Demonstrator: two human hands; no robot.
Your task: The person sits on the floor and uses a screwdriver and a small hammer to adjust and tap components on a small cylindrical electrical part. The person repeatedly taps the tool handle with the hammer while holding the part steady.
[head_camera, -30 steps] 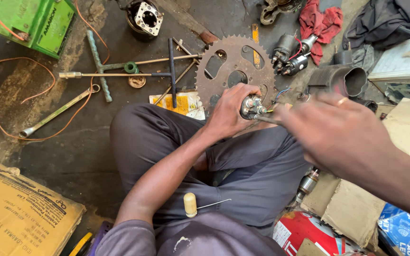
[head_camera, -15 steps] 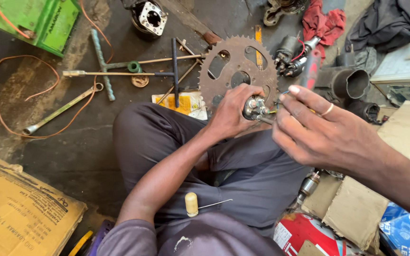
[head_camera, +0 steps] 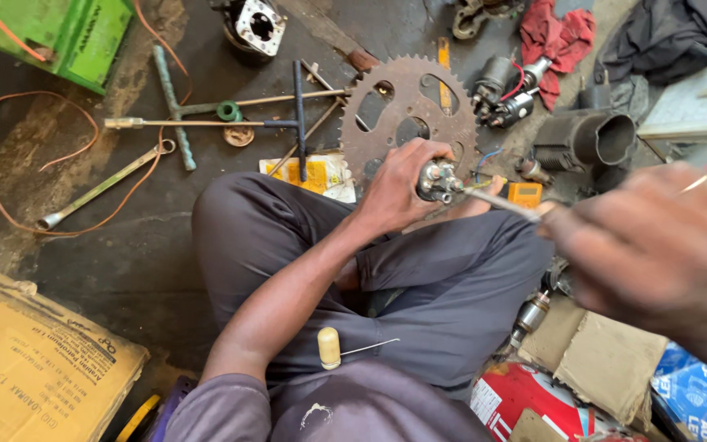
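Two hands: at work over the lap.
Left hand (head_camera: 398, 192): grip closed round small metal motor part (head_camera: 439, 182).
Right hand (head_camera: 648, 245): blurred; grip closed on thin tool (head_camera: 497, 202), tip at part.
Progress: part not yet finished, judging by tool applied.

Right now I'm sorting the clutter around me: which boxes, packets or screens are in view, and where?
Green box: top left, rectangular, orange wire across it.
Cardboard box: bottom left, flat, tan with dark print.
Yellow packet: floor by the knee, crumpled, yellow and white.
Red carton: bottom right, red and white.
Blue carton: bottom right corner, blue with white print.
Screens: none visible.

The right hand (head_camera: 656, 245) is blurred, its grip on the thin tool (head_camera: 501, 203) unclear.
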